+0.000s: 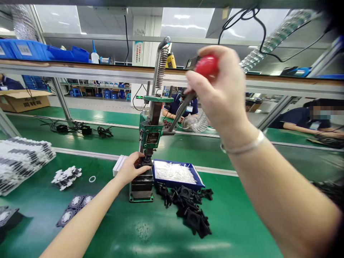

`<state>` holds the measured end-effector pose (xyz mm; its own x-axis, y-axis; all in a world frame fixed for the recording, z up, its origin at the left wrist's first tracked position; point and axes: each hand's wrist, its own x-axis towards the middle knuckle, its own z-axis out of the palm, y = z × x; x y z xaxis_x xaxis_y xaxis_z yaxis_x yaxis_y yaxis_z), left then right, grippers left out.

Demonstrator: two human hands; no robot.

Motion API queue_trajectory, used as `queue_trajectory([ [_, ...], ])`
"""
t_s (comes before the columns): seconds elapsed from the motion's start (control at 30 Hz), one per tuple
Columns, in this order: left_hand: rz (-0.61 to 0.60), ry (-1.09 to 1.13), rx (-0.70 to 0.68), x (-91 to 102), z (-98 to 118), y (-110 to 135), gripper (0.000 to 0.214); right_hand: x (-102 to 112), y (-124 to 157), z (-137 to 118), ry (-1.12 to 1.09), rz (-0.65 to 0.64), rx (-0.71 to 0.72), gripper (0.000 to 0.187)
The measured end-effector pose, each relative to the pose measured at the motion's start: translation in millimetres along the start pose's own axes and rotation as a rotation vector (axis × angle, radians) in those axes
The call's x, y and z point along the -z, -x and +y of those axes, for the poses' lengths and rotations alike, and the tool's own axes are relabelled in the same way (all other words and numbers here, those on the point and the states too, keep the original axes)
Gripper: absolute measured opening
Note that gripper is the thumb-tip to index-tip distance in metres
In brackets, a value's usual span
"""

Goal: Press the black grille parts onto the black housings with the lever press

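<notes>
A green hand press stands on the green table, with a black block on its base. My right hand is closed round the red knob of the press lever, raised high. My left hand rests on the black block under the ram, fingers curled on a small black part there. Loose black plastic parts lie heaped to the right of the press. A blue tray of small white pieces sits behind them.
Stacked white-and-black parts lie at the far left, a smaller pile and a white ring nearer the middle, assembled black pieces at front left. Cables lie on the far belt. Other people work across the line.
</notes>
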<state>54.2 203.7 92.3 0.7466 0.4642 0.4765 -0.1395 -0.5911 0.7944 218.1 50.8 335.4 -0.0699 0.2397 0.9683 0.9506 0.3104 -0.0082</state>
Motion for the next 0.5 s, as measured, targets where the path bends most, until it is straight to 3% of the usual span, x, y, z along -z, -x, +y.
queue_trajectory([
  [0.1,-0.003,-0.019,0.007,2.1,1.6,-0.5,0.039,6.1,54.0,-56.0,-0.067,0.419,-0.144,0.023],
  [0.2,-0.015,-0.030,0.008,3.6,2.8,-0.6,0.038,6.2,80.0,-76.3,-0.209,0.443,-0.161,0.024],
  [0.33,-0.021,-0.051,0.028,4.7,4.7,-0.9,0.041,5.9,73.7,-61.6,-0.218,0.360,-0.025,0.020],
  [0.5,-0.013,-0.065,0.061,6.0,5.8,-3.9,0.045,2.1,86.1,-61.4,-0.245,0.435,-0.096,0.028],
])
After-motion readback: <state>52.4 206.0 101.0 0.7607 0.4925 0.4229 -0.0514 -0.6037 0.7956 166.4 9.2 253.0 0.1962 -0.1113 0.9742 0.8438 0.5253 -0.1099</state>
